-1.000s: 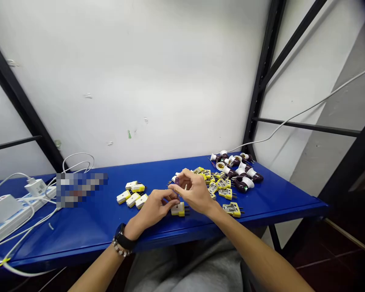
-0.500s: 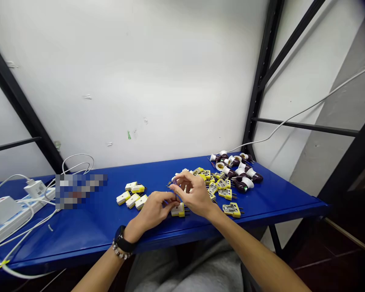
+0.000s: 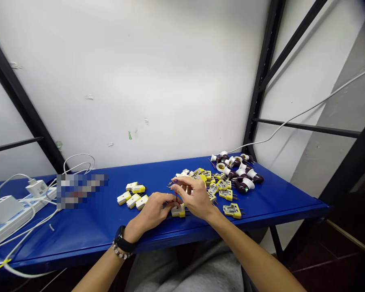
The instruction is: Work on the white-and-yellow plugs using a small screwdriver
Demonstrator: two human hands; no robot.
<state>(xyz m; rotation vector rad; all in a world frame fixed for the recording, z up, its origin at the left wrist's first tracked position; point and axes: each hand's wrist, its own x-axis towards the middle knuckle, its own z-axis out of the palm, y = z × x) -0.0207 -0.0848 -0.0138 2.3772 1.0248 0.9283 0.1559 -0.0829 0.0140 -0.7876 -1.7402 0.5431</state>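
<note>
Blue table [image 3: 88, 239] holds, left to right, white power strip [image 3: 24, 213], 5 yellow-white plugs [image 3: 134, 200], left hand [image 3: 156, 209] with fingers bunched, grip unclear, at 1 lone plug [image 3: 179, 212] under upright screwdriver [image 3: 176, 194], right hand [image 3: 197, 196] fingers curled closed on its handle, plug pile [image 3: 223, 185], dark lamp holders [image 3: 240, 172].

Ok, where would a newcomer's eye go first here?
Probably the right hand, holding a slim tool upright over a white and yellow plug, the left hand at its left. Next, dark sockets heaped near the far right corner of the blue table, then five more plugs left of both hands.
</note>
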